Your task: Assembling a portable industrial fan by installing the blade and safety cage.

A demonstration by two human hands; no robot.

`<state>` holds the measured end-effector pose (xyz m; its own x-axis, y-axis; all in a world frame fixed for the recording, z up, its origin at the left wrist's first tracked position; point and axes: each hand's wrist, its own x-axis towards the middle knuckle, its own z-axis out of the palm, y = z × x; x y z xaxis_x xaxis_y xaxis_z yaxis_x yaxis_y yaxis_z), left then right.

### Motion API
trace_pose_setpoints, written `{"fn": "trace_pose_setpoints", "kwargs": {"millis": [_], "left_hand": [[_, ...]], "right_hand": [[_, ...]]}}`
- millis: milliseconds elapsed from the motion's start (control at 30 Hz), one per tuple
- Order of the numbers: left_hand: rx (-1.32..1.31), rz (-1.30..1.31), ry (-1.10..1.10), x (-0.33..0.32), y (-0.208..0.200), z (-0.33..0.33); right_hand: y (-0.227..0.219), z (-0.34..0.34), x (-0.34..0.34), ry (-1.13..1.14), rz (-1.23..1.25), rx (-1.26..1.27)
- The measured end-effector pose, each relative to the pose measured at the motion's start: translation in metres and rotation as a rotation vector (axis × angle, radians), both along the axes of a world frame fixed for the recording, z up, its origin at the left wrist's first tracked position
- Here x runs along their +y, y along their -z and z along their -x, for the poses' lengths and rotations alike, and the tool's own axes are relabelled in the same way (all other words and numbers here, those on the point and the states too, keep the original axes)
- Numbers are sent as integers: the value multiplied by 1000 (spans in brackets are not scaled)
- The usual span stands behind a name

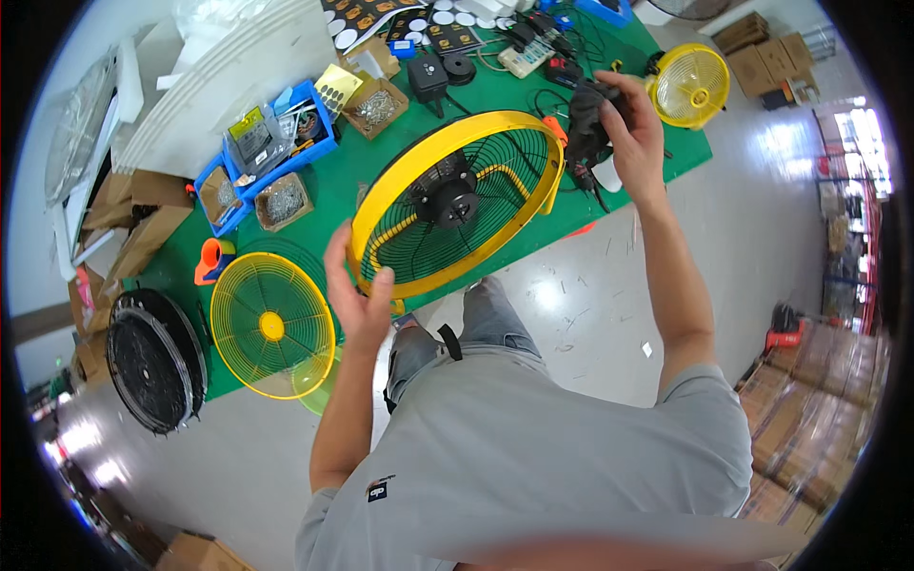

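Grey-shirted shoulders fill the bottom of the head view, and both bare forearms rise from them toward the green table [666, 157]; the left hand [357, 285] sits at the near rim of the big round yellow fan housing with its black wire grille [457, 202], fingers loosely spread and curled, thumb just beside the yellow ring, palm seemingly steadying it rather than clamping; the right hand [633, 133] is up past the far rim, fingers wrapped around a dark bundled black part trailing cables [586, 124], closed firmly on it; it looks like the fitting stage, the housing tilted on the table edge while the dark part is brought toward it; the next move, I'd judge, calls for holding that ring steady and lining the part up carefully; off to the left lies a loose yellow wire grille [271, 325], well apart.
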<state>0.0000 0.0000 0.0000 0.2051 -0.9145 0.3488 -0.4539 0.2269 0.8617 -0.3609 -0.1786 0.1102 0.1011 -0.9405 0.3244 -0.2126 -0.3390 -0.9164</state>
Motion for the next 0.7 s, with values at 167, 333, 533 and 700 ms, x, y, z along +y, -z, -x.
{"fn": "trace_pose_setpoints", "kwargs": {"millis": [167, 333, 533, 700], "left_hand": [[-40, -105, -24, -59, -68, 17], [-202, -211, -155, -85, -74, 58], [-358, -81, -181, -50, -73, 78], [-410, -87, -142, -21, -86, 97]], "right_hand": [[22, -34, -94, -444, -217, 65], [59, -126, -153, -1096, -266, 169], [128, -152, -102, -1386, -656, 358], [141, -71, -115, -1497, -217, 141]]}}
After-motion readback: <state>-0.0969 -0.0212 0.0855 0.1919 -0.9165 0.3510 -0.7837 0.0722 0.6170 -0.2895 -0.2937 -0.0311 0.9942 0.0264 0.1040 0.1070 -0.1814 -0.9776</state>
